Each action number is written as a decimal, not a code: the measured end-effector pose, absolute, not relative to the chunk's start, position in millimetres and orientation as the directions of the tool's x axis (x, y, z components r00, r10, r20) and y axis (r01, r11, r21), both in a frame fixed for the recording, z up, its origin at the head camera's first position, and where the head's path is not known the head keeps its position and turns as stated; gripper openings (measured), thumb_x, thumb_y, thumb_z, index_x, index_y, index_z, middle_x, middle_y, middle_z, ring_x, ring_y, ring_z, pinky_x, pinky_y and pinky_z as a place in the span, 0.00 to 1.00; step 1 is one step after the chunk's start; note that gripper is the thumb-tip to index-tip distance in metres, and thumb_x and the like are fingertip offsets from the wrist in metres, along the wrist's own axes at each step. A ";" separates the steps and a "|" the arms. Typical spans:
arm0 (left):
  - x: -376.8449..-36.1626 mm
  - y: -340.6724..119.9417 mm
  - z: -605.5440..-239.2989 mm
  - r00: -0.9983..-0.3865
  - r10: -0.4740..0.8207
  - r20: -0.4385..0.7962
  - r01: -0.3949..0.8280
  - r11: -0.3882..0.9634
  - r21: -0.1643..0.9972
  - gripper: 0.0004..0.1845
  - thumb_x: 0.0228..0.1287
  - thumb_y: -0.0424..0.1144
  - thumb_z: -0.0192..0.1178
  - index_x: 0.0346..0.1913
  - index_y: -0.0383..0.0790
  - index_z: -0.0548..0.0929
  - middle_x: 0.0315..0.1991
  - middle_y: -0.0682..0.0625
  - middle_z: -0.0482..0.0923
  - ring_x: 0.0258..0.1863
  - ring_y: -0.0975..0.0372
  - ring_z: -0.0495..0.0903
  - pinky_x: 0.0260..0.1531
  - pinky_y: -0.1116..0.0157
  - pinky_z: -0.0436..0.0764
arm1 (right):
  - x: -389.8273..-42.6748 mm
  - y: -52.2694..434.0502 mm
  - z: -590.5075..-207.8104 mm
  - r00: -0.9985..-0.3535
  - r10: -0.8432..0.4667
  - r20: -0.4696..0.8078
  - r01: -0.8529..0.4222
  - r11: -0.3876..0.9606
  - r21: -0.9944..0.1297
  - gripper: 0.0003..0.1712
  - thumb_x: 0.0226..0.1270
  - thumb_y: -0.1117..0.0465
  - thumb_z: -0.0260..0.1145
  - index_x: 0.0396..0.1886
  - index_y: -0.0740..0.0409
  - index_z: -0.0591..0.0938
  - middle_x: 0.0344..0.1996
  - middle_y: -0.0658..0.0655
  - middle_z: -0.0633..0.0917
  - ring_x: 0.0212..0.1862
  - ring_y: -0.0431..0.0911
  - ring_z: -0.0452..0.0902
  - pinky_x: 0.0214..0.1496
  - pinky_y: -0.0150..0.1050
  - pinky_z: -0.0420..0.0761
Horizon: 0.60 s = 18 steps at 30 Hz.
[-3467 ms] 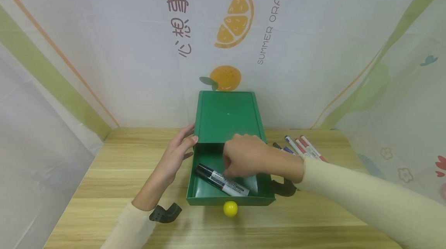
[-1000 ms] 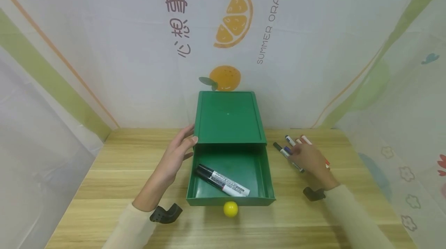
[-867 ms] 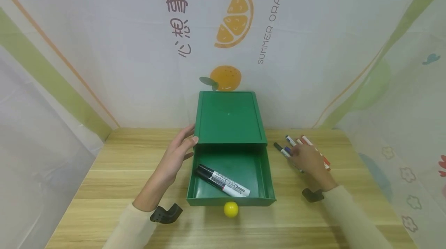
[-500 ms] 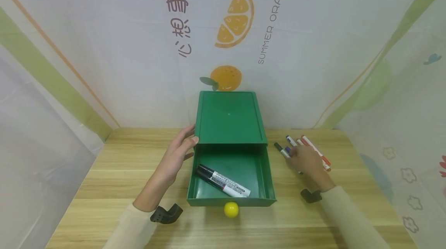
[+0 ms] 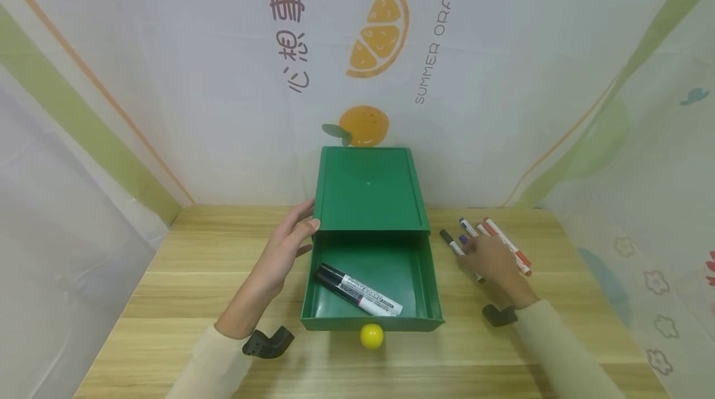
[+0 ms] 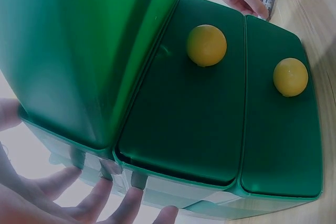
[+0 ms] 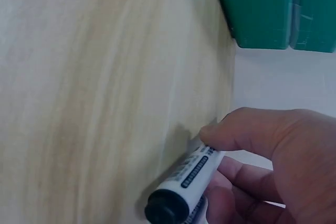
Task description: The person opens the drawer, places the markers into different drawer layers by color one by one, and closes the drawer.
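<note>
Two hands are seen over a wooden table (image 5: 184, 275). Nearest the viewer, a yellow knob (image 5: 371, 336) is fixed to the front of an open green drawer (image 5: 424, 300), and two markers (image 5: 357, 290) are laid slantwise inside it, one black-capped marker lying beside the other. To the left of the drawer, the left hand (image 5: 282, 249) is held flat with straight fingers pressed against the side of the green drawer unit (image 5: 365, 191). To the right of the drawer, a black-capped marker (image 7: 181, 190) is pinched between thumb and curled fingers of the right hand (image 5: 488, 261), low over the table. Just beyond that hand, a few more markers (image 5: 505, 244) with red and blue caps are laid together on the wood. Farthest back, a white curtain (image 5: 223, 64) printed with oranges is hung.
</note>
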<state>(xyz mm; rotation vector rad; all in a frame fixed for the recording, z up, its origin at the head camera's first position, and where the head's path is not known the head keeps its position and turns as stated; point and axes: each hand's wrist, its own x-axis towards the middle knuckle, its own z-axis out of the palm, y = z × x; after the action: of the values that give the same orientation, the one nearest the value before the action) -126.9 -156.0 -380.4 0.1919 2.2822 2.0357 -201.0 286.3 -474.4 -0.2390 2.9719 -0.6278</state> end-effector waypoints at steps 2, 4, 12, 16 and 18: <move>-126.8 -155.7 -380.4 -0.989 0.144 0.024 0.040 0.111 0.993 0.36 0.85 0.48 0.51 0.88 0.40 0.60 0.85 0.37 0.59 0.80 0.37 0.65 0.74 0.29 0.66 | -201.2 287.9 -474.0 -0.983 -0.179 -0.048 -0.144 0.900 -0.410 0.11 0.66 0.57 0.76 0.41 0.60 0.92 0.27 0.51 0.88 0.22 0.44 0.78 0.19 0.39 0.77; -126.8 -155.4 -380.4 -0.989 0.143 0.022 0.038 0.111 0.993 0.36 0.85 0.48 0.51 0.88 0.40 0.60 0.85 0.37 0.59 0.80 0.37 0.65 0.74 0.28 0.66 | -201.3 289.6 -472.1 -0.981 -0.193 -0.028 -0.165 0.898 -0.408 0.11 0.66 0.56 0.76 0.41 0.60 0.92 0.28 0.50 0.89 0.22 0.43 0.78 0.20 0.40 0.78; -127.6 -155.2 -380.2 -0.989 0.144 0.021 0.038 0.113 0.993 0.36 0.85 0.48 0.51 0.88 0.40 0.60 0.84 0.37 0.59 0.80 0.37 0.65 0.74 0.28 0.65 | -198.6 293.4 -459.4 -0.964 -0.252 0.082 -0.263 0.878 -0.401 0.10 0.67 0.58 0.77 0.38 0.62 0.92 0.27 0.51 0.89 0.21 0.42 0.76 0.22 0.40 0.76; -127.7 -155.4 -380.0 -0.989 0.144 0.018 0.034 0.110 0.993 0.36 0.85 0.48 0.51 0.88 0.40 0.59 0.85 0.37 0.58 0.80 0.36 0.65 0.74 0.28 0.65 | -195.2 291.6 -449.0 -0.956 -0.266 0.121 -0.292 0.868 -0.401 0.09 0.66 0.59 0.77 0.36 0.62 0.92 0.26 0.50 0.88 0.21 0.42 0.74 0.21 0.39 0.74; -127.7 -155.4 -380.0 -0.989 0.144 0.016 0.032 0.110 0.993 0.36 0.85 0.47 0.51 0.88 0.39 0.59 0.85 0.36 0.58 0.80 0.36 0.64 0.74 0.28 0.65 | -193.1 290.2 -443.1 -0.954 -0.268 0.132 -0.299 0.863 -0.407 0.08 0.66 0.60 0.76 0.35 0.62 0.92 0.26 0.52 0.89 0.21 0.42 0.73 0.20 0.39 0.73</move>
<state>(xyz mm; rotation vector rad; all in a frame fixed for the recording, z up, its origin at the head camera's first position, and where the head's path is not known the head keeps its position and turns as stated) -127.7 -155.4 -380.0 0.1814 2.2758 2.0334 -193.1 290.2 -443.1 -0.4728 3.1006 -0.6964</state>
